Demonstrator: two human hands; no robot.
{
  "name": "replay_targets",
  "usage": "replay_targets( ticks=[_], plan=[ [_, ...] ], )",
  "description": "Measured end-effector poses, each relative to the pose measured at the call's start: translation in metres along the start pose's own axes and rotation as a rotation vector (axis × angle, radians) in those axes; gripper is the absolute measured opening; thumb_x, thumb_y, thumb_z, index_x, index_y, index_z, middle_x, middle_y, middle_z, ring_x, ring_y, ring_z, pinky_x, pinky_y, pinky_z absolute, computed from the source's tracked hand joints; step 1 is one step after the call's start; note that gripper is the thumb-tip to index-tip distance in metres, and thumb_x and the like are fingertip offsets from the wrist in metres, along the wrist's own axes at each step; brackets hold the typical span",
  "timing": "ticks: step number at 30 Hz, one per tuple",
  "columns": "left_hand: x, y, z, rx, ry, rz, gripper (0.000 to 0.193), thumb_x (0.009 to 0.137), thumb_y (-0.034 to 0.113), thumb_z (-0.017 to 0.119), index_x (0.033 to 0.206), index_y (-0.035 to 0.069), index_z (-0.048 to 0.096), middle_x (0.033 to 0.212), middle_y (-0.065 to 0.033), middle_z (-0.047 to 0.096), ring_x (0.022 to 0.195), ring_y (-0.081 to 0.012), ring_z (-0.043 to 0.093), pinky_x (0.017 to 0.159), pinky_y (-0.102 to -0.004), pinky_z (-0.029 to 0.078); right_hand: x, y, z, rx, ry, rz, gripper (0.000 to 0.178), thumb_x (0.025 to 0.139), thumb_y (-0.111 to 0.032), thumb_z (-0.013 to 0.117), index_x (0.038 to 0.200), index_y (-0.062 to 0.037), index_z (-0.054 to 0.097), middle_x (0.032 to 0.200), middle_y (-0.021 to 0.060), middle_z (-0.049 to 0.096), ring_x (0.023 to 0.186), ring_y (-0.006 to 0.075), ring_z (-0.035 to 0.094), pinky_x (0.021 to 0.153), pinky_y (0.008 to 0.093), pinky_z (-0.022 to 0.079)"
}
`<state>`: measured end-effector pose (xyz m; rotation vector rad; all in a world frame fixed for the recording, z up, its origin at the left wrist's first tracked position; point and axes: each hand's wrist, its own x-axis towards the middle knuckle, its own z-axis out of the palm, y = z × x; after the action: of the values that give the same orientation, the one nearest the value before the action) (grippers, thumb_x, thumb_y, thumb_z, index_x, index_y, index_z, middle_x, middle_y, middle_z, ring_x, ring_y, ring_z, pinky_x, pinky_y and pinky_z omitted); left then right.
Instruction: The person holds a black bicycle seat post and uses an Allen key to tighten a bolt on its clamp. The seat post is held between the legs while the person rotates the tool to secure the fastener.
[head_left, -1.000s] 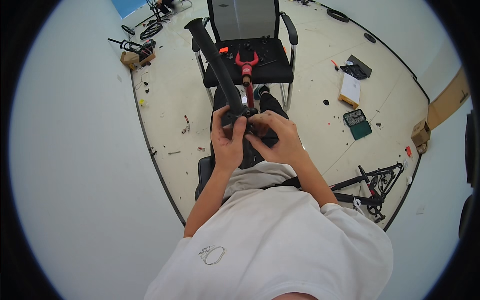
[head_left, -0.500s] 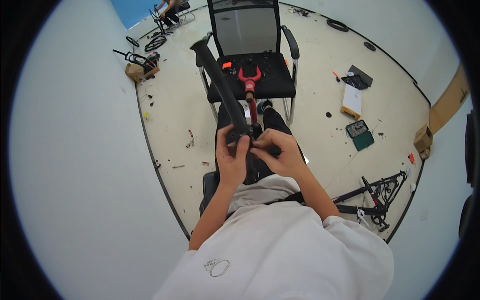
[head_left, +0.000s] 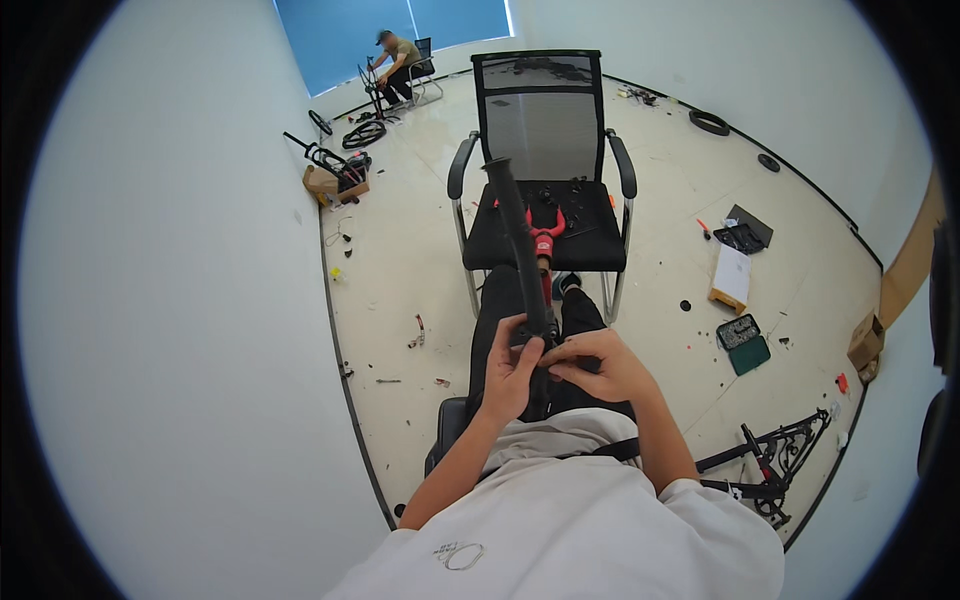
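Pale floor [head_left: 650,315], white walls [head_left: 180,300]; left grip [head_left: 508,376] curls around black bar [head_left: 521,235]; right grip [head_left: 608,366] half-curled, hold unclear.

1. White walls [head_left: 180,300] either side, bowed by the lens.
2. Pale, faintly shiny floor [head_left: 655,310] with thin seams; dark skirting [head_left: 361,425].
3. Blue panels [head_left: 350,40] at the far end, bright-edged.
4. Black mesh armchair [head_left: 540,125] ahead; a far chair [head_left: 424,48].
5. Tan panel [head_left: 912,250] at right.
6. Soft, even light.
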<state>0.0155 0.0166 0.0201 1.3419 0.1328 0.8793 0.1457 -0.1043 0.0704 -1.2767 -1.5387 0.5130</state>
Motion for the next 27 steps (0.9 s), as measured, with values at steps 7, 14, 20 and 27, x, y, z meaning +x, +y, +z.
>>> replay_targets(
  ticks=[7,14,20,27],
  plan=[
    [0.001,0.002,0.007,-0.162,-0.153,-0.098,0.035,0.099,0.016,0.056,0.128,0.004,0.041,0.092,-0.0103,0.067,0.07,-0.0159,0.066,0.063,-0.0295,0.055,0.026,-0.02,-0.045,-0.242,-0.509,-0.038,0.028,0.085,-0.001,0.058,0.108,-0.0071,0.072,0.08,0.0095,0.071,0.068,0.0248,0.066,0.065,0.0332,0.051],
    [0.002,0.001,0.007,-0.174,-0.169,-0.133,0.036,0.1,0.022,0.054,0.129,0.004,0.042,0.091,-0.0113,0.068,0.067,-0.0144,0.065,0.06,-0.0266,0.053,0.022,-0.023,-0.042,-0.321,-0.384,-0.008,0.014,0.082,-0.004,0.065,0.093,-0.0054,0.074,0.068,0.0067,0.069,0.058,0.0206,0.065,0.058,0.0293,0.05],
    [0.004,0.004,0.007,-0.145,-0.158,-0.122,0.039,0.1,0.024,0.055,0.13,0.004,0.042,0.092,-0.0109,0.067,0.069,-0.014,0.065,0.062,-0.0268,0.054,0.009,-0.012,-0.026,-0.278,-0.204,0.031,0.009,0.079,-0.004,0.07,0.088,-0.0062,0.071,0.07,0.0042,0.071,0.06,0.0158,0.069,0.06,0.0256,0.054],
    [0.002,0.006,0.013,-0.124,-0.175,-0.108,0.041,0.098,0.025,0.059,0.13,0.004,0.042,0.091,-0.01,0.067,0.07,-0.0138,0.065,0.062,-0.0272,0.054,-0.001,-0.014,-0.027,-0.272,-0.171,0.014,0.008,0.078,-0.004,0.071,0.085,-0.0079,0.07,0.071,0.0023,0.071,0.063,0.0172,0.07,0.061,0.0261,0.053]
  ],
)
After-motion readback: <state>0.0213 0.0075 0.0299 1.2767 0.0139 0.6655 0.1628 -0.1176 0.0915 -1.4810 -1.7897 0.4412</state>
